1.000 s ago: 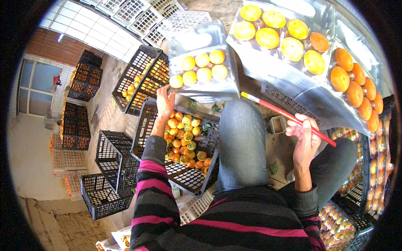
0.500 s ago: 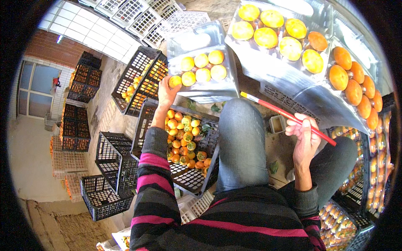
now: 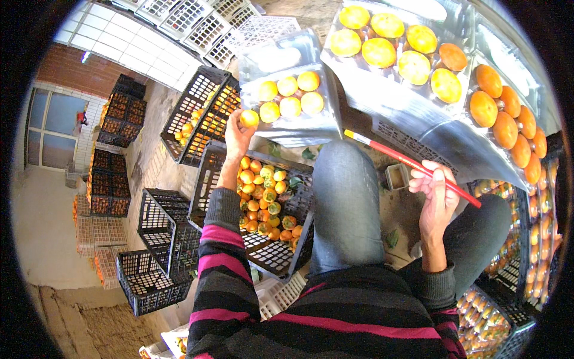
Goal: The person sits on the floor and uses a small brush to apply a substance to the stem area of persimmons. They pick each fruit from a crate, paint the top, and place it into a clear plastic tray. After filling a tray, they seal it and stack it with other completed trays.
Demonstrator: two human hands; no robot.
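An orange persimmon (image 3: 249, 118) is gripped in the curled fingers of my left hand (image 3: 235, 136), at the near left corner of a clear plastic clamshell tray (image 3: 272, 58). Several persimmons (image 3: 290, 107) sit in two rows in that tray. Over my bent knee, my right hand (image 3: 435, 196) holds a slim red-handled paintbrush (image 3: 391, 154), its pale tip pointing up and left toward the tray. Beneath my left forearm stands a black plastic crate (image 3: 304, 248) with loose persimmons (image 3: 263, 197), some showing green leafy caps.
At the upper right are larger clear trays of persimmons (image 3: 414, 67). Another black crate (image 3: 194, 116) with fruit tilts at the left, near black crates without fruit (image 3: 152, 287). A small square tub (image 3: 396, 178) stands on the floor. Packed trays (image 3: 485, 323) fill the lower right.
My left hand and its persimmon have shifted barely, the fingers wrapping a little differently around the fruit. The paintbrush in my right hand is almost still.
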